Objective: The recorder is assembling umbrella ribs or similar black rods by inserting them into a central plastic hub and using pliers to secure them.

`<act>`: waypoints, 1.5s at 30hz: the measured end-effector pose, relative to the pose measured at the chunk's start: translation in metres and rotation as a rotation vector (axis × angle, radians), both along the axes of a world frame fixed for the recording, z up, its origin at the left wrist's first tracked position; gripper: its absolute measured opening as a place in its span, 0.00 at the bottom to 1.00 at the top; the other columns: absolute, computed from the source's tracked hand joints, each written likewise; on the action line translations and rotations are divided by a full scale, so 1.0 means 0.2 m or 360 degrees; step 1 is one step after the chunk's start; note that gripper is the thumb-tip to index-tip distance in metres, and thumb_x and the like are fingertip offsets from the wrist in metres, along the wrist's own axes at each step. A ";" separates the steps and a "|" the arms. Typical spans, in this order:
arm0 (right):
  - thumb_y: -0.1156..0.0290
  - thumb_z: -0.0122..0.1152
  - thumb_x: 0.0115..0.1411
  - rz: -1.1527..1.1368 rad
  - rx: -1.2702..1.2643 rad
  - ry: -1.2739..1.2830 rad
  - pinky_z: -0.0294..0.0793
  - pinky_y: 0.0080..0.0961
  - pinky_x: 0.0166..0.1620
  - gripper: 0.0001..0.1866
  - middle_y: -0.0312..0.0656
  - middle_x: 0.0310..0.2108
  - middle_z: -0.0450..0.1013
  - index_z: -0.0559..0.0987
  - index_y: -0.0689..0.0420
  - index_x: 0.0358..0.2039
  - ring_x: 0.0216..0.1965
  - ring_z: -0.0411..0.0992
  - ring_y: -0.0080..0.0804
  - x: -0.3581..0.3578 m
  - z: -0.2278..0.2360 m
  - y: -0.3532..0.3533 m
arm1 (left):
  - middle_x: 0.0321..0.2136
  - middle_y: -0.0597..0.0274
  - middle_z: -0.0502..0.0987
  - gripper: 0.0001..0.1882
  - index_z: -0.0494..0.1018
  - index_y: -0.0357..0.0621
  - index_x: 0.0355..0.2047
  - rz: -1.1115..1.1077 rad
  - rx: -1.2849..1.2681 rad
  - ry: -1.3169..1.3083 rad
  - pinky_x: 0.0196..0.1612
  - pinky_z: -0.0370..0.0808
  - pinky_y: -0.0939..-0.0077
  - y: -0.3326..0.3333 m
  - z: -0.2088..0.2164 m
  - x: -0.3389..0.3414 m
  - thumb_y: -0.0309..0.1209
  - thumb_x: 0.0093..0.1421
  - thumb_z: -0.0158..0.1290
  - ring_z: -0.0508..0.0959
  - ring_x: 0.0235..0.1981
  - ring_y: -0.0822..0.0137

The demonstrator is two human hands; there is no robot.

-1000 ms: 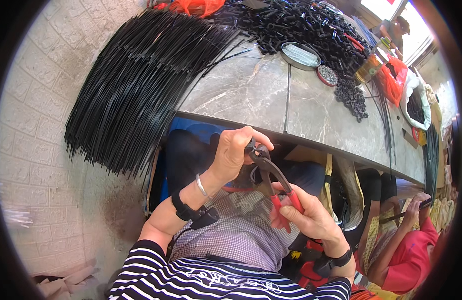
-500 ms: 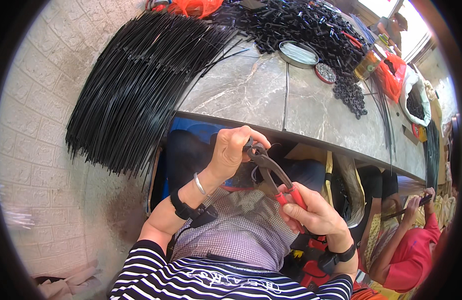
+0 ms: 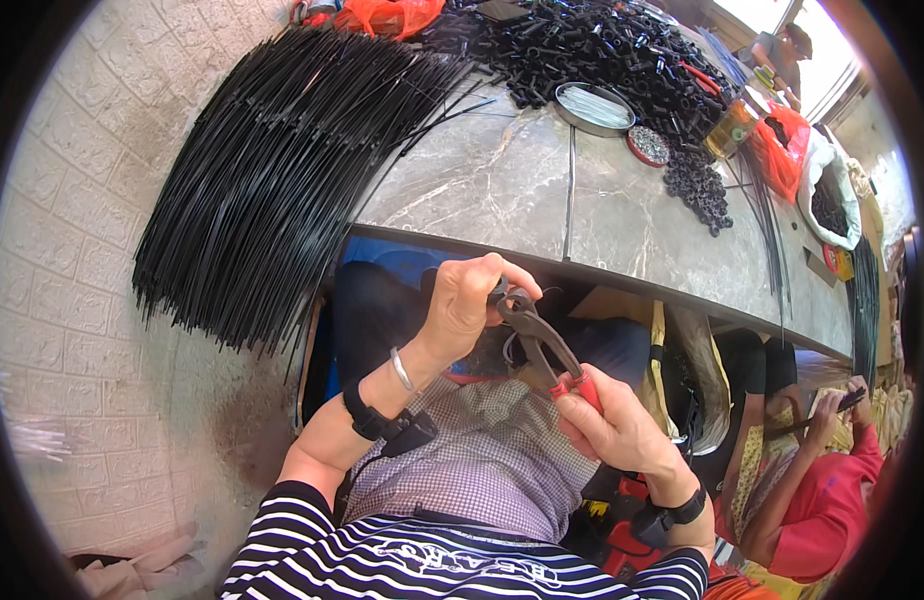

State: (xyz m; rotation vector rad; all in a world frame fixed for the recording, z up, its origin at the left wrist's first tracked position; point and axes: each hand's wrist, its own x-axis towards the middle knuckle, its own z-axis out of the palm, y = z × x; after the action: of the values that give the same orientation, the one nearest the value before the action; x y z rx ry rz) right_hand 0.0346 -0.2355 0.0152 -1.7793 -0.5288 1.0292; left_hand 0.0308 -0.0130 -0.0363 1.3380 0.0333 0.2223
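In the middle of the frame, the right hand (image 3: pixel 622 435) is gripping the red handles of the pliers (image 3: pixel 544 345) with its fingers wrapped tightly around them. The long axis of the pliers is running diagonally, with the dark head pointing to the upper left. There the left hand (image 3: pixel 462 305) is pinching a small piece, too hidden to identify, just below the edge of the marble table (image 3: pixel 502 190).
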 end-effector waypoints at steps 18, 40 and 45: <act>0.66 0.55 0.62 0.0214 0.0021 -0.0227 0.68 0.29 0.37 0.22 0.44 0.30 0.67 0.67 0.60 0.55 0.30 0.68 0.34 0.11 -0.01 -0.05 | 0.13 0.74 0.55 0.41 0.65 0.37 0.47 -0.0331 -0.0421 -0.0228 0.18 0.52 0.84 0.18 -0.02 0.12 0.67 0.57 0.35 0.54 0.14 0.79; 0.70 0.58 0.55 -0.0709 -0.0956 -0.1978 0.73 0.41 0.43 0.07 0.47 0.35 0.72 0.80 0.56 0.32 0.39 0.73 0.48 1.57 -0.20 0.02 | 0.20 0.63 0.68 0.23 0.69 0.35 0.37 -0.0603 -0.0668 -0.0161 0.24 0.63 0.82 0.13 -0.19 0.16 0.46 0.59 0.55 0.65 0.21 0.76; 0.68 0.59 0.54 -0.0676 -0.1022 -0.1860 0.73 0.40 0.43 0.07 0.47 0.36 0.73 0.81 0.57 0.30 0.40 0.73 0.48 1.63 -0.26 0.02 | 0.20 0.63 0.69 0.22 0.69 0.35 0.37 -0.0606 -0.0724 -0.0149 0.24 0.63 0.82 0.15 -0.21 0.16 0.46 0.59 0.55 0.65 0.21 0.76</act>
State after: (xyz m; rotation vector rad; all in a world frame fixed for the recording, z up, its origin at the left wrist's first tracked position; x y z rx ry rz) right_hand 0.3614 -0.2315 -0.0362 -2.8421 -0.4683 -0.2943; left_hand 0.0630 0.0167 -0.0785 0.8576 -0.2361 -0.0470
